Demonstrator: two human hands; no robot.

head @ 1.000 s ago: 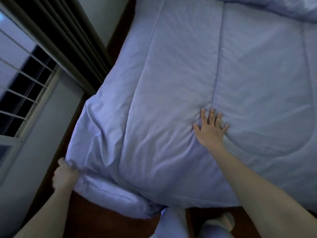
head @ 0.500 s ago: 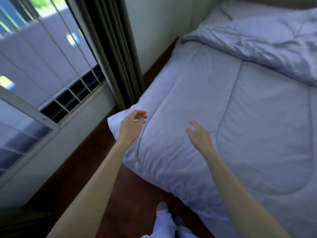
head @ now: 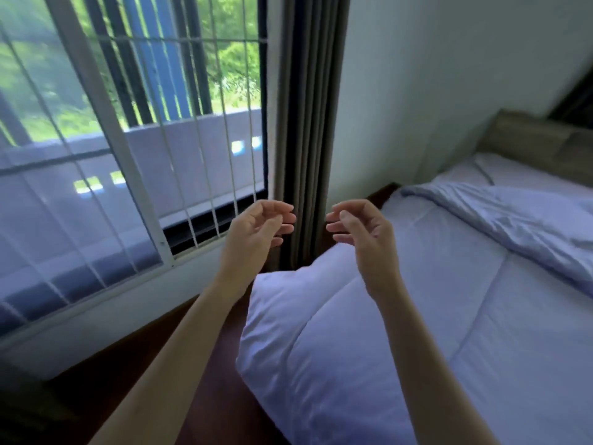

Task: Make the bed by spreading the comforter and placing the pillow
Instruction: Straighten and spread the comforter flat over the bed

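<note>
Comforter (head: 417,332) lies spread flat below both sets of fingers, touched by neither; its near corner (head: 272,303) sits under the gap between the hands. Beyond the right fingertips and off to their right, its upper part is heaped in a rumpled fold (head: 513,226). Judging by the quilted puff and soft creases, it should be light, limp and bulky, with little slip. A hold on the fold's edge, hands well apart, looks best for drawing it toward the headboard (head: 539,142). Left hand (head: 256,232) and right hand (head: 362,236) hang in the air, palms turned inward, fingers (head: 282,216) loosely curled and slightly parted, pinching nothing. Whether the pale striped surface (head: 513,170) past the fold is sheet or pillow, I cannot tell. No container shows. Behind the fingertips hangs a curtain (head: 308,123); left of the left fingers is a barred window (head: 128,155).
</note>
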